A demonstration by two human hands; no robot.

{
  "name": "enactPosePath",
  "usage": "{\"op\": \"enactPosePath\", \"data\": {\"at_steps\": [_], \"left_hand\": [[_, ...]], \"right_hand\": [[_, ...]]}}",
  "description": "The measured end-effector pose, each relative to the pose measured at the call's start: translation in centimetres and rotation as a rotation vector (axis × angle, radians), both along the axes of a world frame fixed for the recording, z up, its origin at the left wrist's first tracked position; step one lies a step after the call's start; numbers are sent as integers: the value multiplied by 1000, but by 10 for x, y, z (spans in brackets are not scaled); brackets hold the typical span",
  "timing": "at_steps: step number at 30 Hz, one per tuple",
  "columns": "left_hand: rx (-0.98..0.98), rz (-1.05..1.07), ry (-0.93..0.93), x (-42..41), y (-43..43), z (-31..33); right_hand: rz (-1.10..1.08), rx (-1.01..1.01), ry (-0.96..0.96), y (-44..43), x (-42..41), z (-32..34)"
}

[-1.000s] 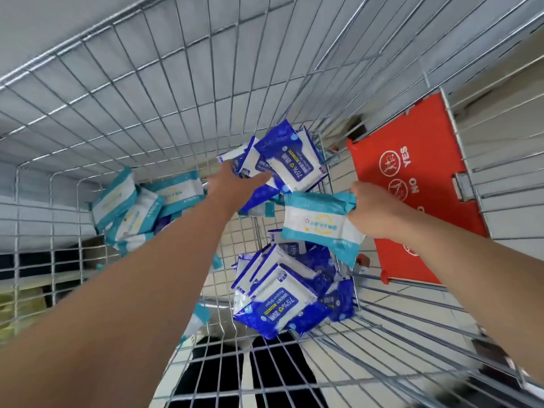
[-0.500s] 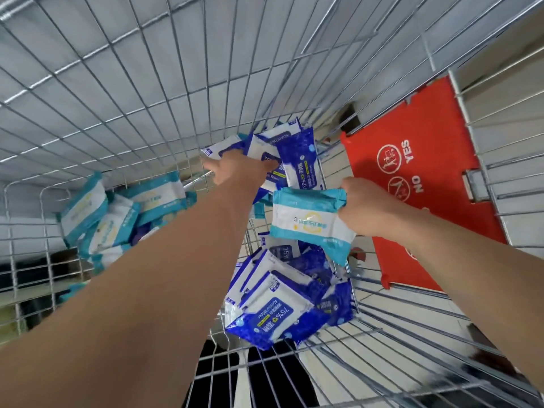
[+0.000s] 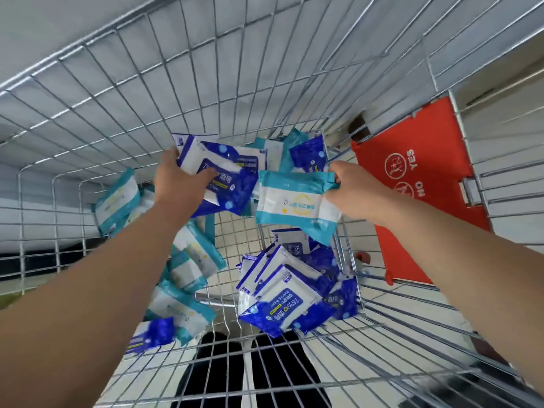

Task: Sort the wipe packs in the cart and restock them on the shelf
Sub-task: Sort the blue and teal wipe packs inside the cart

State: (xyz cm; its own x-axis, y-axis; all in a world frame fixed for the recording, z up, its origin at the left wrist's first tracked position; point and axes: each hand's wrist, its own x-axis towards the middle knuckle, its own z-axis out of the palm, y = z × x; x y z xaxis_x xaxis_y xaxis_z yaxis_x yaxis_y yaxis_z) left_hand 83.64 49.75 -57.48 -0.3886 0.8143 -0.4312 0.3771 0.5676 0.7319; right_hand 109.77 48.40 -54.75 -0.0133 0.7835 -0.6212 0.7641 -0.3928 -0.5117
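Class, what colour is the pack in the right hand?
A teal pack with a white centre, in the right hand; head view.

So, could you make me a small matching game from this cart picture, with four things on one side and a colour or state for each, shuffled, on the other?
Things:
1. left hand
2. right hand
3. seat flap
4. cart wall

Colours or states:
A. red, marked YES and NO
B. silver wire mesh
C. holds a teal wipe pack
D. grips dark blue wipe packs

Pairs: 1-D, 2-C, 3-A, 4-B
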Motion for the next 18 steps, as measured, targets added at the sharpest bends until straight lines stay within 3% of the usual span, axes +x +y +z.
{"op": "enactPosePath", "data": {"at_steps": [8, 11, 14, 18], "left_hand": [[-29, 60, 76, -56, -6, 0], [-131, 90, 16, -71, -12, -3], [-235, -76, -7, -69, -16, -7], [-190, -185, -59, -45, -16, -16]], "right_hand": [[-209, 109, -1, 35, -43, -50], [-296, 183, 20, 49, -53, -67], [-282, 301, -54, 50, -56, -69], [-236, 475, -162, 45, -44, -68]]}}
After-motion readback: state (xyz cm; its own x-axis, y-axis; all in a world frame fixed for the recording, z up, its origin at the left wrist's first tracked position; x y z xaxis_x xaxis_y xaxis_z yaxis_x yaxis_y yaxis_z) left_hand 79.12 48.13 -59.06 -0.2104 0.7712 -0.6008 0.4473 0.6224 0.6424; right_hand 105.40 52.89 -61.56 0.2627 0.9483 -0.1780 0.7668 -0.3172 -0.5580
